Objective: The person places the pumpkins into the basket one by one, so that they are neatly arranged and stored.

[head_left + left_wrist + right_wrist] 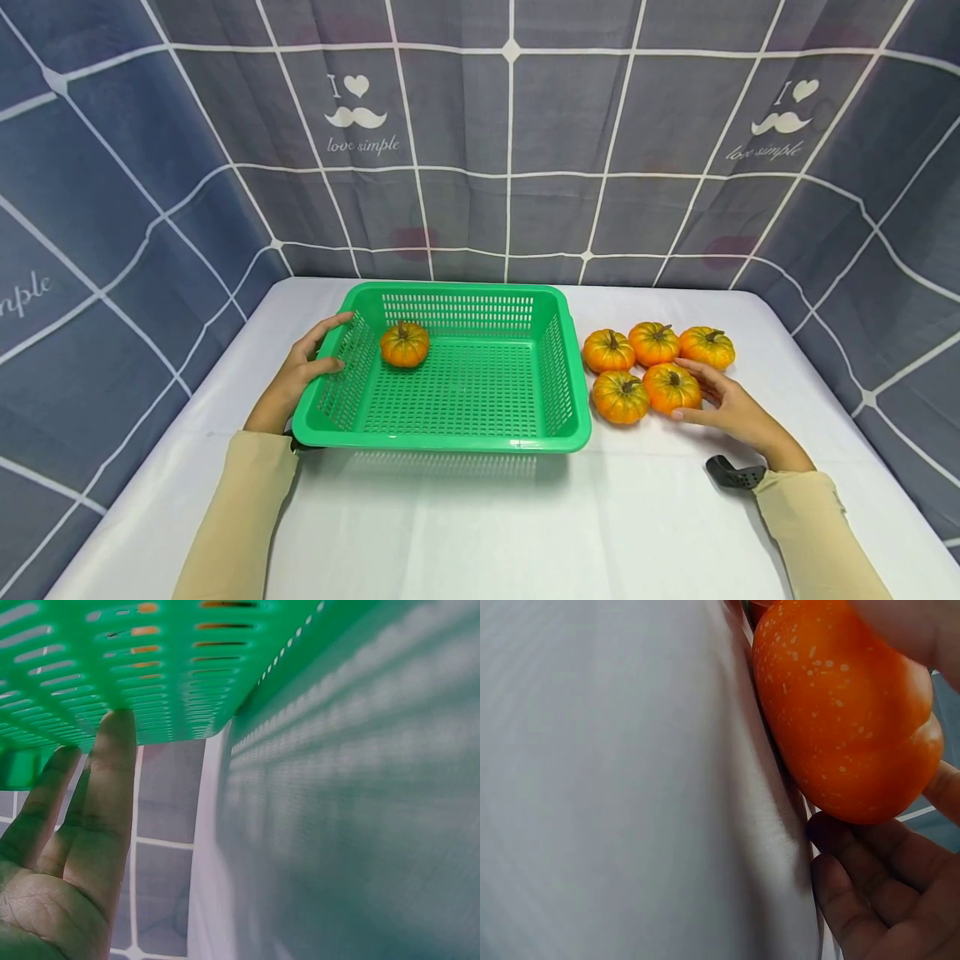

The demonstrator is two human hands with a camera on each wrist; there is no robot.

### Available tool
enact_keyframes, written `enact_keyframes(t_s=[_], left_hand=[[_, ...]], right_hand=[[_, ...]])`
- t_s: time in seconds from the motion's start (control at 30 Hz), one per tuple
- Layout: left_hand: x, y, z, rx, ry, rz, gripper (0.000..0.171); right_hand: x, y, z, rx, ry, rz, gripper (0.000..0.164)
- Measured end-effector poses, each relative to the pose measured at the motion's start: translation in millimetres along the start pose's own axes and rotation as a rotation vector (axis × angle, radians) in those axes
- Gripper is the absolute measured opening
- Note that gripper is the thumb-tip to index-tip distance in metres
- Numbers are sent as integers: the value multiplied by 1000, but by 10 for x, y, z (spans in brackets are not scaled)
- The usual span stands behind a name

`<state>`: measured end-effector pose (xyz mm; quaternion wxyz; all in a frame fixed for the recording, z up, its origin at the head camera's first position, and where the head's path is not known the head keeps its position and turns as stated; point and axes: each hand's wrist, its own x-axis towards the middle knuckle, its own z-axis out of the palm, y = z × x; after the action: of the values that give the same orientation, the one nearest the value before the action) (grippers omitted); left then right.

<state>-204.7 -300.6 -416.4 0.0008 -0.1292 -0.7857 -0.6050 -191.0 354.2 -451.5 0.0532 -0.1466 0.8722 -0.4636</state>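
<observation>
Caught at work around a green basket point(442, 442) on a white table point(465, 533). Seen to the right of the basket: a pumpkin point(670, 388) in the right hand point(738, 414), cupped between thumb on its near side and fingers on its far side, spread about as wide as the fruit. Hard to tell how firmly pressed. Grouped close by, also right of the basket: 4 more pumpkins, with 1 point(621, 397) on the side nearer the basket and 3 point(654, 344) behind. Set inside the basket, near its left wall: 1 orange pumpkin point(405, 346). Placed at the basket's left rim: the left hand point(300, 371), holding on with thumb over the edge and, in the left wrist view, straight fingers against the slotted outer wall.

Judged from the smooth, shiny, ribbed skin: probably firm, fairly light and a little slippery. Best taken around the widest part, between opposed thumb and fingertips, with a gentle squeeze. Better not lifted by the stem, perhaps its most fragile part. Likely to roll or nudge its neighbours if brushed. Judged likewise for the basket: thin, light plastic, apt to slide or flex, and best held by its thick rim.
</observation>
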Motion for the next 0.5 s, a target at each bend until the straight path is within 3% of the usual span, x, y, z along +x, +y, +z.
enact_keyframes(t_s=[0.5], left_hand=[[10, -21, -10, 9, 6, 21, 76]], right_hand=[[9, -22, -16, -9, 3, -1, 81]])
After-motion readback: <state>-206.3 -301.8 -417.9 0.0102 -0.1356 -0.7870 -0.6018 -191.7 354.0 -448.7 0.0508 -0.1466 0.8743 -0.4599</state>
